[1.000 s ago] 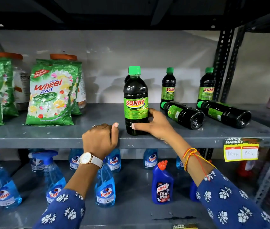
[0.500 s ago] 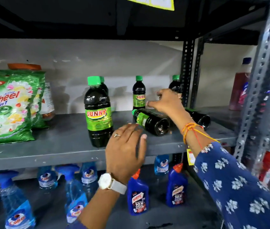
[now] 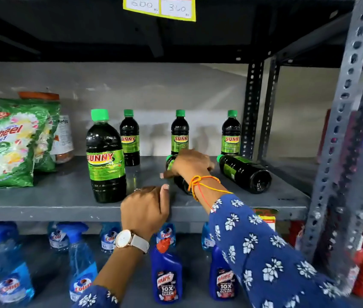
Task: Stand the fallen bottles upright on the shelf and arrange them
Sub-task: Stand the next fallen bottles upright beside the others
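Note:
Dark Sunny bottles with green caps stand on the grey shelf (image 3: 53, 196). A large one (image 3: 106, 158) is upright near the front edge, and three smaller ones stand at the back (image 3: 129, 140) (image 3: 179, 132) (image 3: 231, 134). Two bottles lie on their sides. My right hand (image 3: 190, 164) is curled over the nearer fallen bottle (image 3: 181, 182), hiding most of it. The other fallen bottle (image 3: 246, 173) lies to the right, its base toward me. My left hand (image 3: 146, 208) rests on the shelf's front edge, fingers curled, holding nothing.
Green Wheel detergent bags (image 3: 9, 147) and an orange-lidded jar (image 3: 61, 130) fill the shelf's left. Perforated uprights (image 3: 340, 138) bound the right side. Blue Colin spray bottles (image 3: 80, 263) and Harpic bottles (image 3: 167, 276) stand on the lower shelf. A yellow price tag (image 3: 160, 6) hangs overhead.
My right hand left the large upright bottle, reached right and closed over the nearer fallen bottle. My left hand slid right along the shelf edge. The view shifted right and closer.

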`<state>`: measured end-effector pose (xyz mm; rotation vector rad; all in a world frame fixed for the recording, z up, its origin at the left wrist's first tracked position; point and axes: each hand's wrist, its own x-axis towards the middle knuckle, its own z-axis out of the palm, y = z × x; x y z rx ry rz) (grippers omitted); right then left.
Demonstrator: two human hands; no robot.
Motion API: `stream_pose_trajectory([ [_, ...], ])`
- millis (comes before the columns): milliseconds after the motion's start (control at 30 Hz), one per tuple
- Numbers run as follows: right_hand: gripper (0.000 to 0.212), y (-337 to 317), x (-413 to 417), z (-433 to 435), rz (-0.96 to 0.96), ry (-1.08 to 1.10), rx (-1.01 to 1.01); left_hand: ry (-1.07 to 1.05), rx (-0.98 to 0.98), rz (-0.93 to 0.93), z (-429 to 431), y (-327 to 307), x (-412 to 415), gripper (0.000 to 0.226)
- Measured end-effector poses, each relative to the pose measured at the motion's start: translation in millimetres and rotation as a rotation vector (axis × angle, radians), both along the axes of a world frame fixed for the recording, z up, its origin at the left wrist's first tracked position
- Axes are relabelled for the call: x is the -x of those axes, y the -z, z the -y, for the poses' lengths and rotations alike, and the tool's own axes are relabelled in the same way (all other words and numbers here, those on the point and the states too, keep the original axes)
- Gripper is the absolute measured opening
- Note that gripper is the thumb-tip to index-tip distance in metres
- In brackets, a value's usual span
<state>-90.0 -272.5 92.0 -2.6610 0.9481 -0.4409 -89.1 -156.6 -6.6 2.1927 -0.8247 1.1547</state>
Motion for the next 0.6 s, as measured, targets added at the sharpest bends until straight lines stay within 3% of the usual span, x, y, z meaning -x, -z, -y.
stream_pose_trajectory([
  [100, 0.074, 8.6, -3.1, 6.8, 0.123, 0.002, -0.073, -0.014, 0.005, 0.032, 0.2, -0.5, 0.3, 0.050],
  [400, 0.043, 22.8, 9.3, 34.8, 0.794, -0.258, -0.323, -0.037, -0.003, 0.033, 1.0, -0.1, -0.1, 0.051],
  [500, 0.031, 31.4, 15.1, 36.5, 0.876, -0.333, -0.393, -0.027, -0.003, 0.044, 1.0, 0.0, 0.0, 0.051],
  [600, 0.037, 40.9, 17.7, 38.3, 0.882, -0.345, -0.478, -0.020, -0.002, 0.048, 0.7, 1.2, -0.7, 0.051],
])
